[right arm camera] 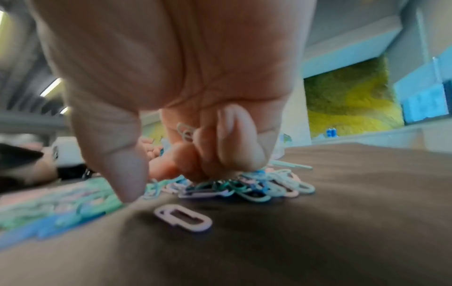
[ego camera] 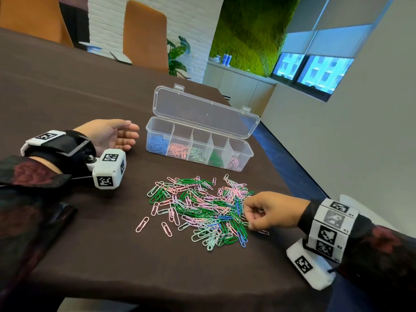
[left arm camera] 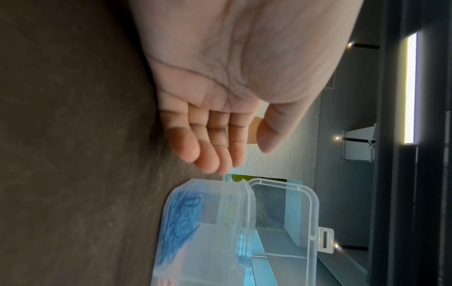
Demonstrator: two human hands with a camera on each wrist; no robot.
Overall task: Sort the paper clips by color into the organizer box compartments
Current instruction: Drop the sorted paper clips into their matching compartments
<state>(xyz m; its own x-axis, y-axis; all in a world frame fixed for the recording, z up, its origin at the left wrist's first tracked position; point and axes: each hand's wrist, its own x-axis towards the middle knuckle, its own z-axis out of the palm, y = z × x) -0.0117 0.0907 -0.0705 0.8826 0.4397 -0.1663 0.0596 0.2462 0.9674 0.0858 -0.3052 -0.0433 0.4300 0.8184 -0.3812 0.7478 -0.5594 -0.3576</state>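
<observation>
A clear organizer box (ego camera: 244, 152) stands open in mid-table, its lid (ego camera: 202, 113) tipped back. Its compartments hold, left to right, blue clips (ego camera: 157, 143), pink, pale green, dark green and pale pink ones. In front lies a mixed pile of paper clips (ego camera: 198, 210). My right hand (ego camera: 249, 212) sits at the pile's right edge with fingers curled. In the right wrist view a pale clip (right arm camera: 186, 131) is tucked in those fingers, and the thumb (right arm camera: 127, 174) touches the table. My left hand (ego camera: 132, 135) rests open and holds nothing, left of the box (left arm camera: 208, 232).
A lone pink clip (right arm camera: 183, 216) lies just under my right hand. Stray pink clips (ego camera: 143, 224) lie at the pile's left front. The table's right edge (ego camera: 292, 176) runs close past the box and pile. Orange chairs (ego camera: 146, 37) stand at the far side.
</observation>
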